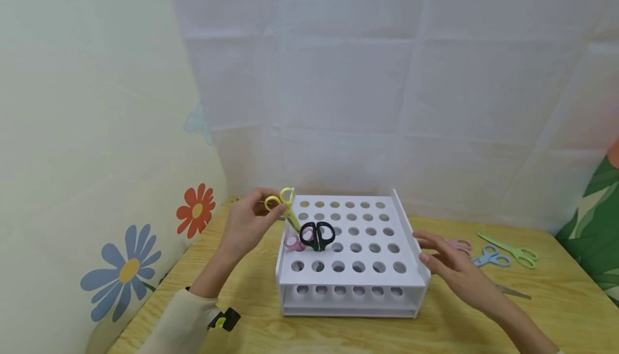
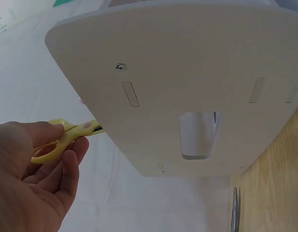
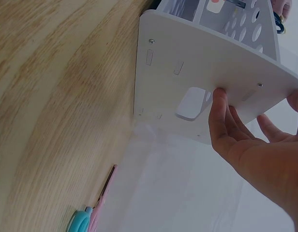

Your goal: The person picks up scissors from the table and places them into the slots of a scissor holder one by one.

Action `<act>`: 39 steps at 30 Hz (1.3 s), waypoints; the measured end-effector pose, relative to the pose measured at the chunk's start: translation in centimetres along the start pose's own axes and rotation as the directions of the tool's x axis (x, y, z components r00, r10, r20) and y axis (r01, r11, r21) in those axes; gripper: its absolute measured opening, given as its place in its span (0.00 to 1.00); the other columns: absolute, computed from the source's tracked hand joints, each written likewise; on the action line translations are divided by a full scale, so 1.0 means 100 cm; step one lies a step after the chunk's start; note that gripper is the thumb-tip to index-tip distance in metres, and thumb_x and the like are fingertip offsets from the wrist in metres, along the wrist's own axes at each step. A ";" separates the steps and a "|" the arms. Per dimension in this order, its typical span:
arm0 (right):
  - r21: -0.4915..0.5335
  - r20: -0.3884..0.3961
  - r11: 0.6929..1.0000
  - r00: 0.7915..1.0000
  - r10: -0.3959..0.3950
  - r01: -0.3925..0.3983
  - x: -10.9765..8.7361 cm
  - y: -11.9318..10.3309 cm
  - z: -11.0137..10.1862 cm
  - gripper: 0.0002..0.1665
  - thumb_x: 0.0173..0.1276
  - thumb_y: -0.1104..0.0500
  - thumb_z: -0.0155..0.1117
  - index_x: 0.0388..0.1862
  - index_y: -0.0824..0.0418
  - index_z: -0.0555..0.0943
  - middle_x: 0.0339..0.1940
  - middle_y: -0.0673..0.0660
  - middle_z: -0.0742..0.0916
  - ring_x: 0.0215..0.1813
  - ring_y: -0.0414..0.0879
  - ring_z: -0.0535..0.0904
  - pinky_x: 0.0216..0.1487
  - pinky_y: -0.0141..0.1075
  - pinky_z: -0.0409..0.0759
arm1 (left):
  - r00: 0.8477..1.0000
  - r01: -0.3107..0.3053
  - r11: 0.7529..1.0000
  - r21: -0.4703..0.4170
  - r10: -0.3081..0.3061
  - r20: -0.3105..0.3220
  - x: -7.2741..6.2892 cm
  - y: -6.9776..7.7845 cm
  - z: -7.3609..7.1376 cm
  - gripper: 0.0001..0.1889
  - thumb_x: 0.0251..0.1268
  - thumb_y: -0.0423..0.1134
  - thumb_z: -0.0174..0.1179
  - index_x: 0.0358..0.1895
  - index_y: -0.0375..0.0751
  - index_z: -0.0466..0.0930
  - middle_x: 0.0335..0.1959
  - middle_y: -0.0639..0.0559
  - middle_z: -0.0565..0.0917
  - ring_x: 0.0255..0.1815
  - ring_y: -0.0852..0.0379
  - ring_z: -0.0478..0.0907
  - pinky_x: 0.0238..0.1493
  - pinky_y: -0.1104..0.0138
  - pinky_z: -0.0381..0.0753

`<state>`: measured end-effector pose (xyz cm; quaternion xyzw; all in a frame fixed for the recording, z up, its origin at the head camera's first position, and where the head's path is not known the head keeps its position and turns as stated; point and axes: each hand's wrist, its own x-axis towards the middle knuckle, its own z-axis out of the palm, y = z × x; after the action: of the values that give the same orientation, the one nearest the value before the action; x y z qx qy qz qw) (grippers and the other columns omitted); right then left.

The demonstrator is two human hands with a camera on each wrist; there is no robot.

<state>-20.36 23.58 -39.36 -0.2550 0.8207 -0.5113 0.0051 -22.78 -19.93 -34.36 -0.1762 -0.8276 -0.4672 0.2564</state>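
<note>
Pinched by its yellow handles, a pair of scissors (image 1: 286, 199) is in my left hand (image 1: 246, 222), over the left side of a white rack (image 1: 345, 276) with rows of round holes. Its blades slant down toward the rack top; in the left wrist view the side panel hides their tips. Black-handled scissors (image 1: 317, 236) and pink-handled scissors (image 1: 293, 243) stand in holes near the rack's left side, just in front of those blades. My right hand (image 1: 456, 271) rests its fingers against the rack's right side panel (image 3: 187, 63), near the top edge.
On the wooden table (image 1: 464, 327), right of the rack, lie blue scissors (image 1: 492, 257), green scissors (image 1: 522, 254) and pink scissors (image 1: 460, 245). A metal blade (image 1: 515, 291) shows beyond my right hand. Another blade (image 2: 235, 210) lies beside the rack's left panel. White cloth (image 1: 329, 74) hangs behind.
</note>
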 end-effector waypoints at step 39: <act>0.025 -0.002 1.000 1.000 0.000 0.000 -0.001 -0.002 0.002 0.27 0.82 0.58 0.53 0.76 0.60 0.67 0.67 0.71 0.76 0.60 0.60 0.80 0.51 0.39 0.83 | 0.947 -0.241 0.937 0.254 0.170 0.272 0.001 -0.020 0.013 0.09 0.66 0.37 0.71 0.48 0.44 0.90 0.41 0.60 0.88 0.44 0.59 0.82 0.45 0.57 0.81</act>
<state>-20.18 23.36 -39.29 -0.2545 0.8142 -0.5218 0.0076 -24.24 -19.84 -36.26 -0.2803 -0.8882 -0.2884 0.2223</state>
